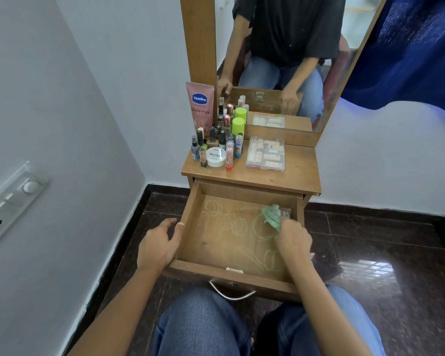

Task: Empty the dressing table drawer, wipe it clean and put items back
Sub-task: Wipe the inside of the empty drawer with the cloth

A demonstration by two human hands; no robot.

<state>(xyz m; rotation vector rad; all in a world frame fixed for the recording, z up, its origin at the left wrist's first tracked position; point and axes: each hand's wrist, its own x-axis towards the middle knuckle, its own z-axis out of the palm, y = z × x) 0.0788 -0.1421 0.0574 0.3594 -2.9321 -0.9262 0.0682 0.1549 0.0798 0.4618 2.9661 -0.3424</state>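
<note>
The wooden drawer (188, 217) is pulled out towards me, with nothing lying in it; pale looping smears mark its bottom. My right hand (293, 240) grips a crumpled green cloth (271, 215) against the drawer floor near the right wall. My left hand (159, 245) holds the drawer's left wall, thumb over the rim. On the table top (298, 173) stand a pink Vaseline tube (201, 106), several small cosmetic bottles (216, 142), a white nail polish remover tub (215, 156), a green-capped bottle (238, 127) and a clear box of small items (265, 154).
A mirror (280, 60) rises behind the table top and reflects me. A white wall with a switch and socket plate (8, 204) is on the left. Blue fabric (409, 52) hangs at the upper right. The drawer's metal handle (231, 294) sits above my knees over a dark glossy floor.
</note>
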